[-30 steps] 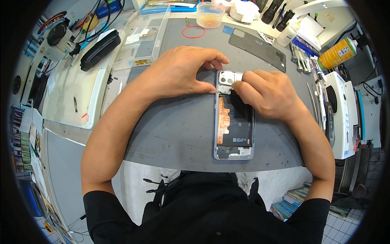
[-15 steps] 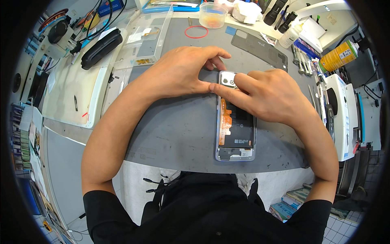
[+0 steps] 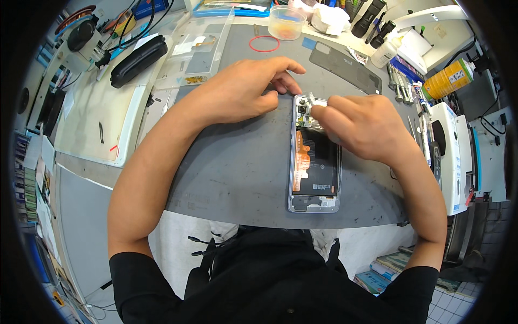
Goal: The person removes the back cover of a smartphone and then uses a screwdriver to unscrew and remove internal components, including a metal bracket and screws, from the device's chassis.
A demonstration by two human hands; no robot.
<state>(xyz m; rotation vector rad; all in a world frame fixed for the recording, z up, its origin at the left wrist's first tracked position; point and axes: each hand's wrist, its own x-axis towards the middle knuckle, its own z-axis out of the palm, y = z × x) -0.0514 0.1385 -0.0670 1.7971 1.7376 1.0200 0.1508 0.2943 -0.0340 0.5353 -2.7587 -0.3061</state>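
Observation:
An opened smartphone (image 3: 322,162) lies upright on the grey mat, its black battery and orange flex cable exposed. At its top, green and metal circuitry is uncovered. My right hand (image 3: 362,127) is over the phone's upper right, fingers closed in a pinch on a camera cover plate (image 3: 311,98), only a pale edge of which shows; the rest is hidden by the fingers. My left hand (image 3: 251,89) rests on the mat by the phone's top left corner, index finger stretched out, other fingers loosely curled, holding nothing.
The grey mat (image 3: 232,178) covers the bench. Beyond the phone lie a dark back cover (image 3: 345,67), a red ring (image 3: 264,44) and a clear round tub (image 3: 286,22). A clear plastic box (image 3: 216,54) and black case (image 3: 138,61) stand left; a yellow can (image 3: 448,79) and tools stand right.
My right hand has lifted the camera cover plate off the phone's top, baring the circuitry under it. My left thumb has drawn back from the phone's edge.

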